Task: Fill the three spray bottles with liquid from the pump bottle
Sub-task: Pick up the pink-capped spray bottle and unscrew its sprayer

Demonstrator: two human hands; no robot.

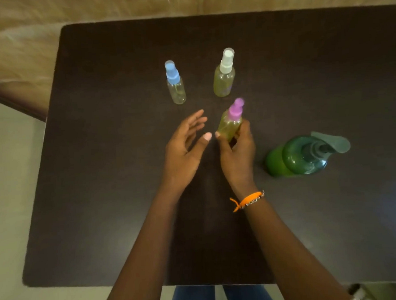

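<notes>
My right hand (238, 155) grips the lower body of a spray bottle with a purple cap (231, 121), which holds yellow-green liquid and tilts slightly. My left hand (184, 150) is open just left of it, fingers spread, touching nothing. Farther back stand a spray bottle with a blue cap (175, 84), mostly clear with a little liquid, and a spray bottle with a white cap (224, 75), filled yellow-green. A green pump bottle (297, 156) with a grey pump head stands to the right of my right hand.
Everything sits on a dark brown table (103, 202). Its left edge and near edge are in view, with pale floor beyond. An orange bracelet (247, 200) is on my right wrist.
</notes>
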